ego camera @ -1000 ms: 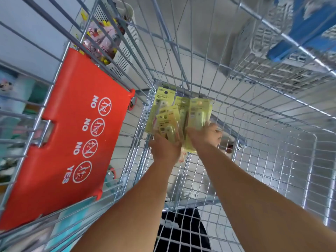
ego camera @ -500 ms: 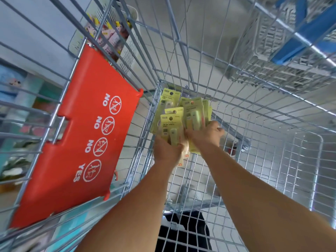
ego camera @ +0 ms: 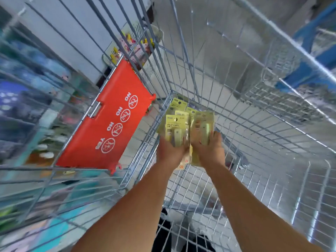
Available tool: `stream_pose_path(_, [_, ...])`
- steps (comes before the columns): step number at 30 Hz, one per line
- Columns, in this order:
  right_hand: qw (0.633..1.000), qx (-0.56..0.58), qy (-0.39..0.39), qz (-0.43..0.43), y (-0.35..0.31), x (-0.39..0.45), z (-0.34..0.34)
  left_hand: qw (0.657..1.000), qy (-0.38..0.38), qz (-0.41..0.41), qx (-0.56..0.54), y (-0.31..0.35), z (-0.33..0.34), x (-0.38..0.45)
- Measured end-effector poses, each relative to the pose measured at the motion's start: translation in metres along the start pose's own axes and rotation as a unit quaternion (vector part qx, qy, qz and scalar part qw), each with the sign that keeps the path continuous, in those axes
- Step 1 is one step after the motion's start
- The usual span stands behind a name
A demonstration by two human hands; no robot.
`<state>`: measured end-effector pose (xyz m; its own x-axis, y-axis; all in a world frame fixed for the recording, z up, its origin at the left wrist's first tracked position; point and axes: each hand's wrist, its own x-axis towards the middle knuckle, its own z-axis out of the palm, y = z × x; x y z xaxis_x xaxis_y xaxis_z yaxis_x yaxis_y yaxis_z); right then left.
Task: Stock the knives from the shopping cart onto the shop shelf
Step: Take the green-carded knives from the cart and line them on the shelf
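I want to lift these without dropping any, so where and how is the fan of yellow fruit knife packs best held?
Hold the knife packs by their lower ends, coming from below, as the left hand and right hand do. The flat cards fan out upward and overlap only near the bottom, so fingers pinching there trap the whole bundle inside the cart.

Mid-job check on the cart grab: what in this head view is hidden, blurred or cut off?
- Pack count: the knife packs overlap, so the number is unclear.
- Lower ends of the packs: covered by the left hand and right hand.
- Shop shelf: left side is motion-blurred; stock unreadable.
- Small print on the packs: too small beyond "FRUIT KNIFE".
- Shopping cart: rim cut off by the frame edges.
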<state>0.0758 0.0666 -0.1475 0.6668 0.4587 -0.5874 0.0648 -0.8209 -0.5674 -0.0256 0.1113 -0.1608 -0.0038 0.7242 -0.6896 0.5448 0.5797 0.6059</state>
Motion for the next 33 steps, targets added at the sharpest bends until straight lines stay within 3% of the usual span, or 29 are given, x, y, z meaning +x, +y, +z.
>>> stream_pose_path(8, [0.979,0.005,-0.045,-0.2,-0.046,-0.087,-0.077,0.989,0.114,0.082,-0.04,0.035,-0.041,-0.113])
stream_pose_path(18, [0.88,0.055,-0.186,-0.434,-0.111,-0.24,-0.114,0.923,0.312,0.123,-0.189,0.04,-0.153,-0.265])
stream_pose_path(24, [0.779,0.046,-0.298,-0.55,-0.14,-0.353,-0.076,0.848,0.42,0.147,-0.288,0.0,-0.245,-0.359])
stream_pose_path(33, [0.634,0.03,-0.443,-0.633,-0.126,-0.565,0.003,0.716,0.613,0.155,-0.298,-0.119,-0.369,-0.501])
